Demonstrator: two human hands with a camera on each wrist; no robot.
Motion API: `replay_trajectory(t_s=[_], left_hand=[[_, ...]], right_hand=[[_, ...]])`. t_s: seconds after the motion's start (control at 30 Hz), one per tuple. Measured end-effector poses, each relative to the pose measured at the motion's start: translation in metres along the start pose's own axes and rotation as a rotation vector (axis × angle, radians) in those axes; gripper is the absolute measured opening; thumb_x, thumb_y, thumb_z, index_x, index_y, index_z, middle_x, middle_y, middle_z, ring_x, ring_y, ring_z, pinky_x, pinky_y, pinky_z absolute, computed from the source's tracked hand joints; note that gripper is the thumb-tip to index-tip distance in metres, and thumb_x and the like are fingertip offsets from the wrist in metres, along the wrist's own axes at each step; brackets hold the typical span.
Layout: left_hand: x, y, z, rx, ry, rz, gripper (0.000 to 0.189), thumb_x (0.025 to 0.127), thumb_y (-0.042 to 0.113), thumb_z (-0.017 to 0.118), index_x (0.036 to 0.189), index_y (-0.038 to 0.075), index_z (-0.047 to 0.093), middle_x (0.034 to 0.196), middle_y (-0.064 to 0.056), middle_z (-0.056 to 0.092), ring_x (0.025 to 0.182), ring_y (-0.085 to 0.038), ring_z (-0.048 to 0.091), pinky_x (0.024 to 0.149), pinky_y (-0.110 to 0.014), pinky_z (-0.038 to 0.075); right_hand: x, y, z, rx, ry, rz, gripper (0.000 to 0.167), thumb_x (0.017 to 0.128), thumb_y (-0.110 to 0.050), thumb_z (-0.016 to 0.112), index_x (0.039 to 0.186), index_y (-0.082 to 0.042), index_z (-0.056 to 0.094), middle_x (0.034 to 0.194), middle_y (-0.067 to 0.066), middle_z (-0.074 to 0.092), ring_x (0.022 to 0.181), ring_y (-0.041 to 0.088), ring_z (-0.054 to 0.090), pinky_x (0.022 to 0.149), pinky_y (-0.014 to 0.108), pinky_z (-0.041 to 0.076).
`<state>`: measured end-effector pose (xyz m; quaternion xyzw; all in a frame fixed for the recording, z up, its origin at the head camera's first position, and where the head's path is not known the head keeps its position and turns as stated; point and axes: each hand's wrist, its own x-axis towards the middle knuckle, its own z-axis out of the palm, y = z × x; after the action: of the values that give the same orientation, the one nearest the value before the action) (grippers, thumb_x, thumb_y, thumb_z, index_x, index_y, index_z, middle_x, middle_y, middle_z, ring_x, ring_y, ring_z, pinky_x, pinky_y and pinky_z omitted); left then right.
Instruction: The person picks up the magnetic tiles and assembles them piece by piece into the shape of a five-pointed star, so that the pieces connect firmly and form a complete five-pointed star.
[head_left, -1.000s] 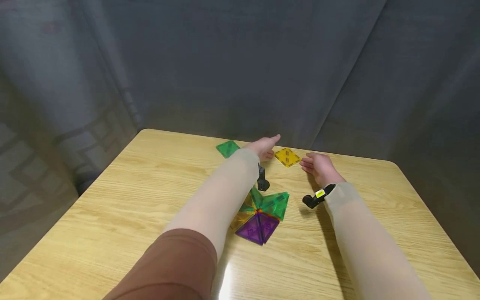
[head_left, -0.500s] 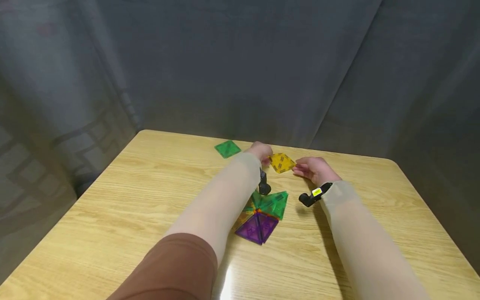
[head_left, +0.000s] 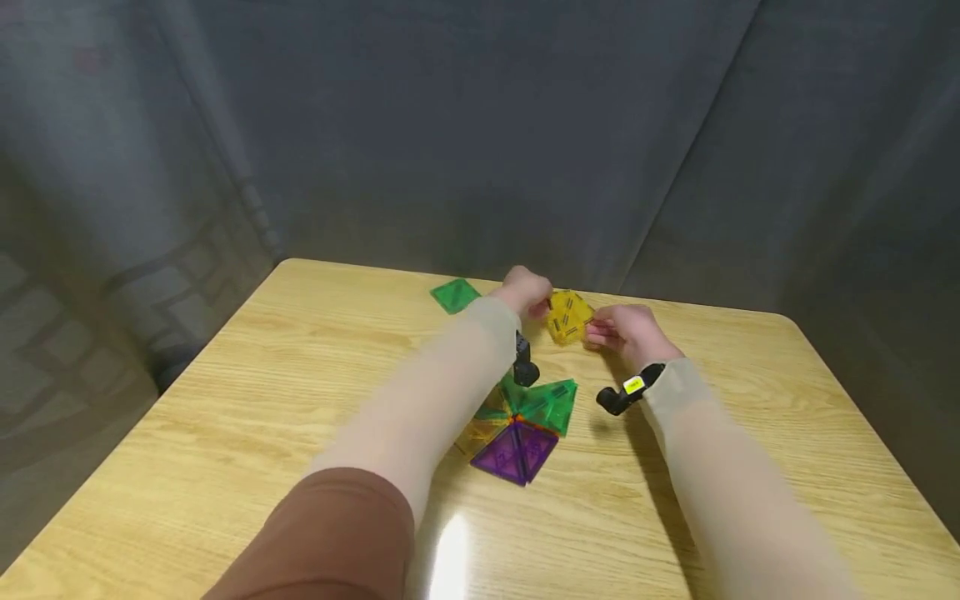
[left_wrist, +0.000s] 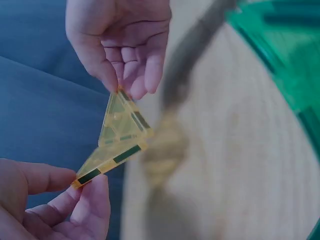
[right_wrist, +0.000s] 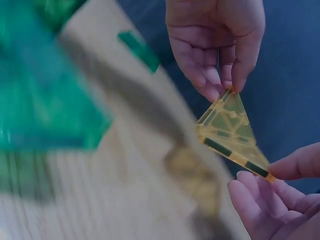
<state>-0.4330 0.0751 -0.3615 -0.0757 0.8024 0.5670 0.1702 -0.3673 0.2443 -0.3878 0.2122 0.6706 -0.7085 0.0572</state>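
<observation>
Two yellow triangular magnetic tiles (head_left: 570, 317), joined along one edge, are held up between my hands near the table's far edge. They bend at the joint, with a tilted upper triangle (left_wrist: 117, 120) and a flatter lower one in the left wrist view. My left hand (head_left: 527, 290) pinches one outer corner between thumb and fingers. At the opposite corner, my right hand (head_left: 628, 332) pinches too, its thumb (right_wrist: 297, 162) above the tile. Below my left forearm lies a fan of green tiles (head_left: 551, 407), purple tiles (head_left: 501, 457) and orange tiles (head_left: 480, 435), partly covered by the sleeve.
A green diamond of tiles (head_left: 455, 295) lies near the far edge, left of my left hand. The wooden table (head_left: 247, 400) ends at a dark curtain (head_left: 480, 150). Each wrist carries a small black camera.
My left hand has gone from straight fingers beside the yellow tiles to pinching their corner; my right hand has come in to pinch the other. The tiles, flat before, are now raised and bent.
</observation>
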Motion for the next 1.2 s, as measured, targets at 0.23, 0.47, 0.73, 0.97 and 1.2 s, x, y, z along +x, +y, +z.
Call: replay_trajectory(t_s=[0.23,0.47,0.73,0.97,1.2], left_hand=[[-0.045,0.022,-0.043,-0.180,-0.147,0.189,0.012,0.093,0.001,0.063,0.103,-0.006,0.064,0.076,-0.011,0.063,0.057,-0.015,0.061,0.060,-0.028,0.059],[-0.108,-0.012,-0.084,-0.191,-0.268,0.253,0.019,0.096,0.006,0.064,0.112,-0.003,0.068,0.092,-0.014,0.069,0.087,-0.027,0.069,0.072,-0.033,0.060],[-0.174,-0.088,-0.103,-0.280,-0.323,0.228,0.025,0.093,0.002,0.064,0.116,-0.005,0.058,0.088,-0.015,0.071,0.079,-0.022,0.070,0.067,-0.033,0.060],[-0.198,-0.139,-0.094,-0.377,-0.323,0.128,0.036,0.089,-0.001,0.066,0.116,-0.007,0.043,0.082,-0.015,0.070,0.070,-0.021,0.071,0.061,-0.029,0.060],[-0.199,-0.163,-0.081,-0.410,-0.275,0.050,0.039,0.089,0.000,0.068,0.116,-0.005,0.041,0.088,-0.017,0.071,0.073,-0.024,0.071,0.065,-0.034,0.061]], right_hand=[[-0.050,-0.029,-0.006,0.159,-0.191,-0.141,0.014,0.098,0.000,0.055,0.111,0.005,0.055,0.083,0.009,0.067,0.075,0.017,0.070,0.078,0.032,0.058],[-0.111,-0.015,-0.001,0.206,-0.391,-0.248,0.014,0.097,0.005,0.055,0.099,-0.001,0.067,0.088,0.013,0.070,0.077,0.020,0.071,0.076,0.032,0.059],[-0.165,0.037,0.014,0.140,-0.536,-0.235,0.009,0.096,0.004,0.056,0.104,0.001,0.058,0.088,0.012,0.067,0.079,0.019,0.070,0.078,0.035,0.059],[-0.185,0.077,0.023,0.168,-0.585,-0.111,0.016,0.095,0.001,0.059,0.101,-0.003,0.044,0.083,0.012,0.071,0.078,0.020,0.071,0.077,0.036,0.060],[-0.188,0.105,0.026,0.180,-0.531,0.005,0.019,0.096,0.001,0.057,0.101,-0.004,0.039,0.084,0.013,0.071,0.079,0.021,0.071,0.077,0.034,0.060]])
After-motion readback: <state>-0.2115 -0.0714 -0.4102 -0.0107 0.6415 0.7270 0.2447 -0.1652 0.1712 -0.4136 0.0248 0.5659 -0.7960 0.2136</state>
